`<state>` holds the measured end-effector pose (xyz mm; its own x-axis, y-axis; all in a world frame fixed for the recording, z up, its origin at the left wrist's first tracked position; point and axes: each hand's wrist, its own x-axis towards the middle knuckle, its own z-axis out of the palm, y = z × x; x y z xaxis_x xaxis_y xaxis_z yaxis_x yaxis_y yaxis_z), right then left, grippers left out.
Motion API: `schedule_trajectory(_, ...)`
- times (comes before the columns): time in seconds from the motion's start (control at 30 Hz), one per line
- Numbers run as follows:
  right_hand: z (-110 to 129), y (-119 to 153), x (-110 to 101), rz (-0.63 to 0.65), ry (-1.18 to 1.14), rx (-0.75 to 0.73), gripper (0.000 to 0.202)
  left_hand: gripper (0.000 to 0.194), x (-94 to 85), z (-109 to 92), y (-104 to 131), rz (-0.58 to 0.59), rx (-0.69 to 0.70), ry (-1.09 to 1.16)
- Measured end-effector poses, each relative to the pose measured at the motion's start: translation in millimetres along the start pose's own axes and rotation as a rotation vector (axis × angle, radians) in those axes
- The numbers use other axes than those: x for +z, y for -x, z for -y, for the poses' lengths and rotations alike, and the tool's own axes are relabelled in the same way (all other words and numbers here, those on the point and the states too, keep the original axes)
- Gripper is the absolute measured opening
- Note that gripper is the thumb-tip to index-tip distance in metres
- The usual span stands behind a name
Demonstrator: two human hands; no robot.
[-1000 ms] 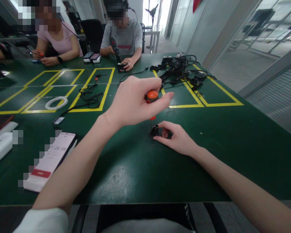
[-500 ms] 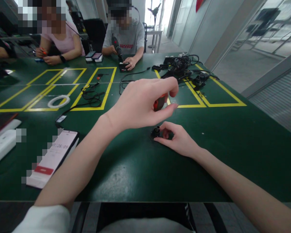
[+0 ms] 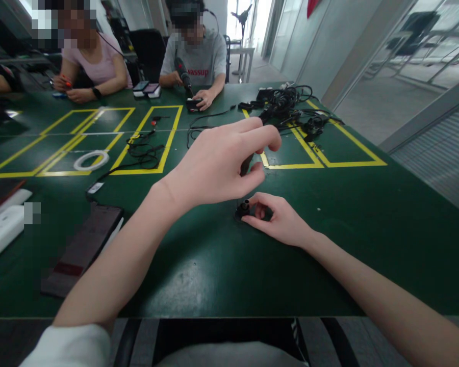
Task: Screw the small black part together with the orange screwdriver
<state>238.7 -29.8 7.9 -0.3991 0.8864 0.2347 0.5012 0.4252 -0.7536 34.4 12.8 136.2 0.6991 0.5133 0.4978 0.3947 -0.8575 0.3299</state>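
My left hand [image 3: 224, 160] is raised above the table, its fingers curled round a screwdriver [image 3: 247, 164]. The dark handle is mostly hidden by the fingers, and only a thin bit of shaft shows below the hand. Lower and to the right, my right hand [image 3: 277, 219] pinches a small black part [image 3: 243, 208] between thumb and forefinger. This part has a round base and a short hollow post, and it rests on the green table [image 3: 199, 265] under my left hand. Whether the screwdriver's tip touches it I cannot tell.
A phone [image 3: 86, 239] lies at left beside a white power strip [image 3: 3, 229]. Farther off are a white ring [image 3: 92, 160], black cables [image 3: 143, 153] and a cable heap [image 3: 286, 104]. Across the table, one person holds a power screwdriver [image 3: 183, 75]; another sits at left.
My left fingers have shifted round the handle, the forefinger lifting and the thumb drawing in, so its red part is now mostly hidden. The right hand keeps its pinch. The phone screen has dimmed.
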Motion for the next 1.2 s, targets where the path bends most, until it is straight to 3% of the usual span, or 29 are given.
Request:
schedule_trajectory(0.23, 0.5, -1.0, -0.1, 0.008, -0.015, -0.007, 0.013, 0.039, 4.2, -2.7, -1.2, -0.035, -0.007, -0.084)
schedule_trajectory(0.57, 0.2, 0.4, 2.9, -0.010, -0.003, -0.041, 0.010, 0.032, -3.9, -16.8, -9.0, 0.122, 0.055, -0.117)
schedule_trajectory(0.8, 2.0, 1.7, 3.6, -0.022, 0.002, -0.056, 0.008, 0.020, 2.9, -13.7, -24.8, 0.109, 0.075, -0.182)
schedule_trajectory(1.0, 0.1, 4.5, 3.4, -0.035, -0.003, -0.086, 0.008, 0.030, -20.9, -3.4, -20.2, 0.266, 0.208, -0.223)
schedule_trajectory(1.2, 2.6, 6.3, 2.7, -0.023, -0.006, -0.083, 0.008, 0.027, -26.5, 0.9, -17.0, 0.245, 0.201, -0.190)
